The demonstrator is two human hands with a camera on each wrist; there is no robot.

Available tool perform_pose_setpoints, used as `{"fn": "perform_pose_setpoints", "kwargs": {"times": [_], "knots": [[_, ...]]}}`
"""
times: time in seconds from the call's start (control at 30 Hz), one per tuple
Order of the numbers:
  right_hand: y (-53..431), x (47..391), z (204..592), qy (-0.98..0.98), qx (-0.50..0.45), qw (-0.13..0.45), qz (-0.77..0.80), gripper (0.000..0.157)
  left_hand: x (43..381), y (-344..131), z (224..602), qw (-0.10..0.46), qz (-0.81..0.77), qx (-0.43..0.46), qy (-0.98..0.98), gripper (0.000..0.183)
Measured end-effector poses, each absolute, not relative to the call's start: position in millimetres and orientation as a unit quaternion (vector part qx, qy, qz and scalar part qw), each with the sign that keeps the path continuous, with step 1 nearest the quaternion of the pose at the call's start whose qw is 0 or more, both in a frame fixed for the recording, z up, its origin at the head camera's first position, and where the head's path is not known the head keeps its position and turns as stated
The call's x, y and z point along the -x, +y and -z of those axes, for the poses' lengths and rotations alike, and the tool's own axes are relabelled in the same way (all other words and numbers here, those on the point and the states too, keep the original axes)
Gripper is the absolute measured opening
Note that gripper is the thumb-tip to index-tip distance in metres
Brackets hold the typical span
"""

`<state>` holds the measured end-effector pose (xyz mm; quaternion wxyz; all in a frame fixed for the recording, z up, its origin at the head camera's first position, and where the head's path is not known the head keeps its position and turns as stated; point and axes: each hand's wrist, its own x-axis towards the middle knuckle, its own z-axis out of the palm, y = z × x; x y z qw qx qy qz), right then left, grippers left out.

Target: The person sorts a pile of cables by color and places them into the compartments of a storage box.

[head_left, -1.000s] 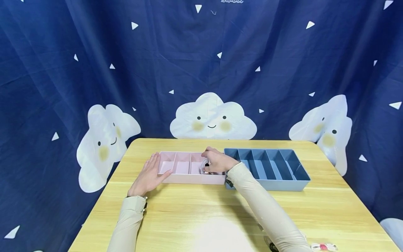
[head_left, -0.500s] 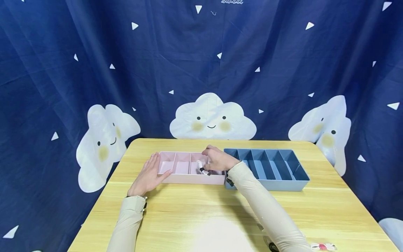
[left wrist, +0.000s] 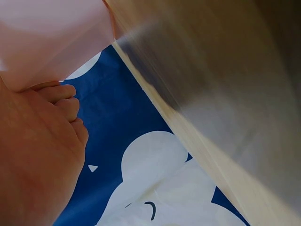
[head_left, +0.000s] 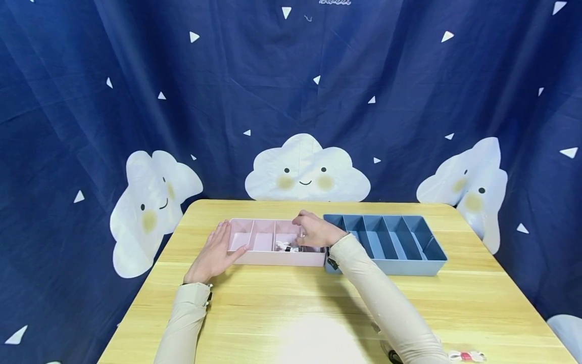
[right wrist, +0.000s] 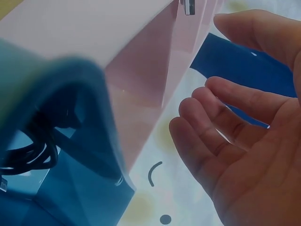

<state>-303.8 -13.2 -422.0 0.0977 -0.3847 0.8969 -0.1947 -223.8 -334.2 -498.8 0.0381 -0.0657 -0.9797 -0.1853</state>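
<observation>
A pink divided box (head_left: 279, 259) stands on the table. My left hand (head_left: 217, 254) rests against its left end, fingers extended and thumb along the front rim; in the left wrist view the hand (left wrist: 42, 146) lies beside the pink wall. A white bundled cable (head_left: 286, 247) lies in the third compartment from the left. Just above and right of it is my right hand (head_left: 317, 232). The right wrist view shows that hand (right wrist: 244, 122) with thumb and fingers apart, holding nothing. A metal USB plug (right wrist: 189, 7) shows at that view's top edge.
A blue divided box (head_left: 386, 267) adjoins the pink one on the right; a black coiled cable (right wrist: 35, 157) lies in one compartment. Near the front right are a white cable with a red band (head_left: 467, 356) and a black cable (head_left: 394, 357), partly behind my right sleeve.
The coiled white cable has left my right hand's fingers and dropped into the third compartment of the pink box. My left hand has stayed in place.
</observation>
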Motion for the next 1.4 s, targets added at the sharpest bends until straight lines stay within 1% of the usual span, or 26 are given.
{"fn": "perform_pose_setpoints", "kwargs": {"times": [0.13, 0.53, 0.73, 1.1, 1.4], "knots": [[-10, 303, 420, 0.898, 0.384, 0.091, 0.194, 0.055, 223, -334, 498, 0.037, 0.186, 0.066, -0.980, 0.103], [12, 297, 415, 0.898, 0.386, 0.066, 0.202, 0.045, 225, -334, 499, 0.035, 0.182, 0.065, -0.981, 0.102], [27, 292, 412, 0.903, 0.370, 0.074, 0.205, 0.049, 225, -335, 500, 0.035, 0.183, 0.066, -0.980, 0.104], [54, 279, 404, 0.908, 0.366, 0.028, 0.199, 0.045, 224, -335, 500, 0.042, 0.187, 0.073, -0.979, 0.100], [78, 266, 401, 0.919, 0.336, 0.026, 0.205, 0.049, 225, -335, 499, 0.041, 0.179, 0.073, -0.980, 0.099]]}}
